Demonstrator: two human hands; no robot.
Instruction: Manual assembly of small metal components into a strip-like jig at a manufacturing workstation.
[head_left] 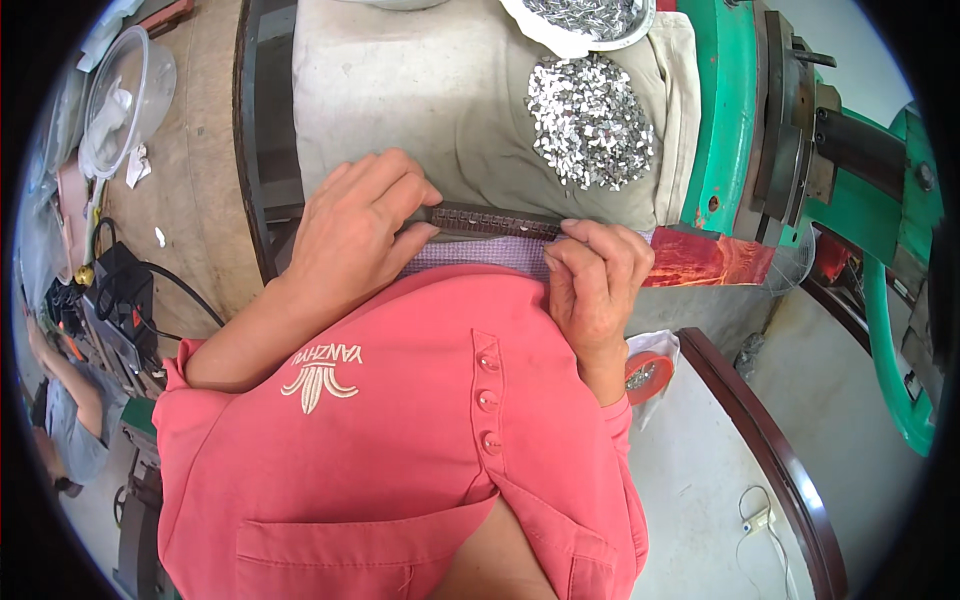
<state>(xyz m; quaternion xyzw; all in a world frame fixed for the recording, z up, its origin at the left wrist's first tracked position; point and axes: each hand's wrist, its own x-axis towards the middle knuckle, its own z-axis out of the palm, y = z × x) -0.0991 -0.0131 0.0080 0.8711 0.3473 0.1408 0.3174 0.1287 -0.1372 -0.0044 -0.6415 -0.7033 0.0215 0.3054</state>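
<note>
A dark, narrow slotted bar [495, 221] lies crosswise close to my body, with a row of small notches and a few shiny bits along it. My left hand [362, 222] pinches its left end between thumb and fingers. At the other end, the fingertips and thumb of my right hand [600, 272] close on the bar. Beyond it, a beige cloth [390, 90] covers the work surface. A heap of small silvery metal pieces [590, 125] rests on the cloth at the far right, and behind it stands a white bowl [645, 28] of thin metal pins.
On the right stands a green machine [722, 110] with a curved green handle [880, 350]. A wooden table [205, 190] at left carries a clear plastic tub [160, 85] and a black cable [185, 288]. Near my right elbow is a red round container [652, 375]. Another person [75, 410] is at far left.
</note>
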